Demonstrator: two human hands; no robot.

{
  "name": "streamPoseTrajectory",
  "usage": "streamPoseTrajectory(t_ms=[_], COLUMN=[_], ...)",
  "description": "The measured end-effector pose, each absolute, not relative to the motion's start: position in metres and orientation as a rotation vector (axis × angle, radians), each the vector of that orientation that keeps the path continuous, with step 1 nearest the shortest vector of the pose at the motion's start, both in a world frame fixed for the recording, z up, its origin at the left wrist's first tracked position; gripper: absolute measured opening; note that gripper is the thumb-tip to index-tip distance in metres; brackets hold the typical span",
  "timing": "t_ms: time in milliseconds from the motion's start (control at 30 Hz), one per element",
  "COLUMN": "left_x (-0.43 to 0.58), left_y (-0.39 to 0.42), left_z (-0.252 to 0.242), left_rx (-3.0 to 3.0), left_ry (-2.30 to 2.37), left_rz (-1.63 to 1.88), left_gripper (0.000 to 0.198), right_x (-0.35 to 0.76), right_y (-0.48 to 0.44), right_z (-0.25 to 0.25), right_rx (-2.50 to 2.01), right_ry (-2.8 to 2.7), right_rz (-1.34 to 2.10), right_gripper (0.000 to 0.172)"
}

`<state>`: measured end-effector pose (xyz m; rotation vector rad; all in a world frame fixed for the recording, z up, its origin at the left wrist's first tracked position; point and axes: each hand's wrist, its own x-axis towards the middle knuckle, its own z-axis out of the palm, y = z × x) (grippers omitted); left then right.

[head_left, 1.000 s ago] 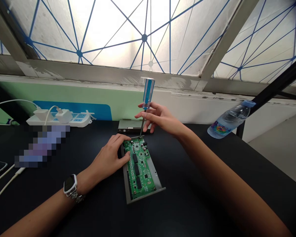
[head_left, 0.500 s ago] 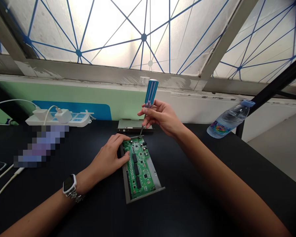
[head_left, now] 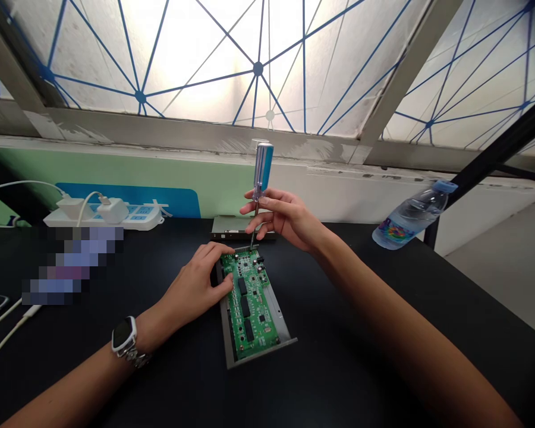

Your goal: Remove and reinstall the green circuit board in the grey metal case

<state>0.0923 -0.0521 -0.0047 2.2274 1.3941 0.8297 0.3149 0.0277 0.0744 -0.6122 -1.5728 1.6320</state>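
A green circuit board (head_left: 259, 318) lies in an open grey metal tray (head_left: 230, 351) on the black table. My left hand (head_left: 203, 276) holds the board's left side, thumb on the near part and forefinger at the far left corner; its other fingers are partly hidden. A screwdriver (head_left: 263, 167) with a clear, blue-and-white striped handle stands almost upright, its tip down at the board's far edge. My right hand (head_left: 285, 215) grips it with thumb and fingers around the lower handle and shaft. Whether the tip sits in a screw is too small to tell.
Behind the board lies a flat grey metal cover (head_left: 232, 224). A white power strip (head_left: 149, 221) with plugged chargers stands at back left, its cables running left. A water bottle (head_left: 408, 217) leans against a black post at right. A window ledge (head_left: 182, 134) runs behind.
The screwdriver has swung from a rightward lean to nearly upright, and its handle has turned. My right hand has shifted slightly left and down. My left hand stays on the board.
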Motion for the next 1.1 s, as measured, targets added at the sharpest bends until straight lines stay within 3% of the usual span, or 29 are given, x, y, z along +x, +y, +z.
streamPoseTrajectory(t_ms=[167,467,800,1100], left_x=[0.094,0.094,0.097,0.098], left_y=[-0.053,-0.054,-0.053,-0.056], left_z=[-0.005,-0.005,-0.008,-0.010], left_rx=[2.199,2.197,2.171,2.240], left_ry=[1.409,1.420,1.435,1.486], left_rz=[0.841,0.835,0.868,0.887], left_gripper=[0.032,0.032,0.033,0.035], right_x=[0.310,0.307,0.307,0.304], right_y=[0.029,0.029,0.024,0.023], right_z=[0.069,0.067,0.069,0.062], right_rx=[-0.619,-0.687,-0.768,-0.796], right_ry=[-1.571,-1.642,-1.789,-1.771], right_rz=[1.540,1.287,0.841,0.741], right_gripper=[0.032,0.043,0.038,0.029])
